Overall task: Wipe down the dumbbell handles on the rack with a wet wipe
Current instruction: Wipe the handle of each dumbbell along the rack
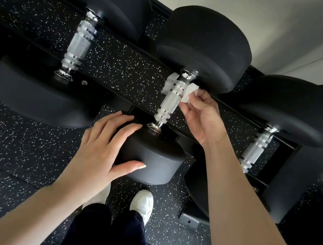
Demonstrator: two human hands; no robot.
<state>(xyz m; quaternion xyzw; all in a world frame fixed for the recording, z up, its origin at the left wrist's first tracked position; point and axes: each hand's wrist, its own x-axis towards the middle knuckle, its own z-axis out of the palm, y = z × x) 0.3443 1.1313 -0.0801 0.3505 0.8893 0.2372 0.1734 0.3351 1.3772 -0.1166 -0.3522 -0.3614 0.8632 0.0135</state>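
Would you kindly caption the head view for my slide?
Right hand loops a wet wipe under the middle dumbbell's handle; left hand steadies its near head.

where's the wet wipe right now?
In the head view, right of centre: the wet wipe passes under the far end of the middle dumbbell's handle, beside its far head. The right hand pinches the wipe's right end.

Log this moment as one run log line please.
step: wiping middle handle | right hand: pinches wet wipe looped under handle | left hand: flat on near weight head
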